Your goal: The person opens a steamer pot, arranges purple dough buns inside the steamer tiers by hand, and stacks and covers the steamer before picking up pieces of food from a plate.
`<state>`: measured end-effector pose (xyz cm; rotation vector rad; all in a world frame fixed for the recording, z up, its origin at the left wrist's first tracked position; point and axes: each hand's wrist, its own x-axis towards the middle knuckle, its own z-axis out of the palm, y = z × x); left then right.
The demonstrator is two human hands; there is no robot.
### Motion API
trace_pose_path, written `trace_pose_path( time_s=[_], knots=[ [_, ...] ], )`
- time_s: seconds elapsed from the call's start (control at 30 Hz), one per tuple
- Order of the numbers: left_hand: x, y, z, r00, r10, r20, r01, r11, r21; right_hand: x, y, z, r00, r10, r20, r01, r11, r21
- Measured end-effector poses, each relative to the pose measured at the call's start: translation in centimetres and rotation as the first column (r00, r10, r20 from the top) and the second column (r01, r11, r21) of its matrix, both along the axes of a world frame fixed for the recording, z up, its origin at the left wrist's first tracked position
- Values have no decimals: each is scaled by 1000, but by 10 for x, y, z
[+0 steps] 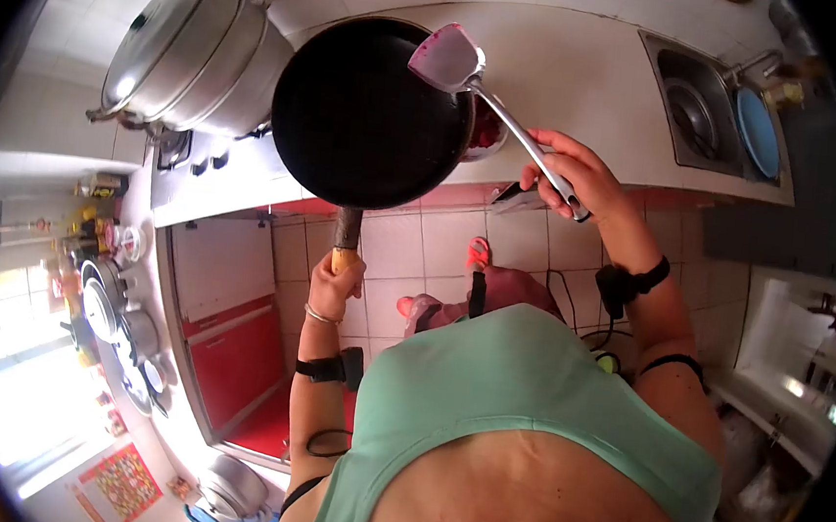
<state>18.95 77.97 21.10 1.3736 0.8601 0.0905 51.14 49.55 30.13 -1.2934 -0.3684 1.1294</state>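
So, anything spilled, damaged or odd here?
Just the spatula blade, overlapping the pan in view: reddish marks stand out against its pale surface, perhaps food residue. No spill or damage visible.

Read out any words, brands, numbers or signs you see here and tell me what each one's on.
No readable text anywhere in view.
Frying pan and spatula: no lettering I can make out.
Large steamer pot: none visible.
Colorful patterned sheet: too blurred to tell whether it carries words.
Small containers near the window: any labels are too small to read.
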Motion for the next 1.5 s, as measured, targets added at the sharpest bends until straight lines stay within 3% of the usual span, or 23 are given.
trace_pose_path(
  time_s=[0.17,0.2,0.37,0.63,0.83,0.97,1.03,1.27,1.5],
  knots=[
    [-56,-13,-13,999,38,7,-35,969,-246,-30,15,4,996,53,73,-52,999,-14],
    [-67,-14,-14,996,49,77,-25,959,-281,-37,18,1,994,65,87,-65,998,-3],
    [-130,-14,-11,993,111,31,-95,942,-323,-79,45,8,989,134,64,-134,991,-1],
    [-259,-14,-29,967,249,52,-200,871,-449,-153,101,-8,975,172,-138,-175,984,-9],
    [-362,-29,-47,920,392,-27,-368,836,-406,-206,144,-19,963,243,-118,-253,964,-81],
    [-412,-28,-73,845,528,-85,-503,729,-464,-231,169,-25,954,286,-95,-298,943,-149],
    [-425,-18,-82,813,548,-198,-574,695,-433,-240,181,-25,945,315,-87,-326,929,-175],
    [-414,70,-137,755,600,-263,-653,653,-384,-238,233,-23,838,541,-72,-535,787,-309],
    [-346,182,-170,719,621,-313,-695,635,-337,-213,273,-28,814,578,-57,-557,748,-360]
  ],
)
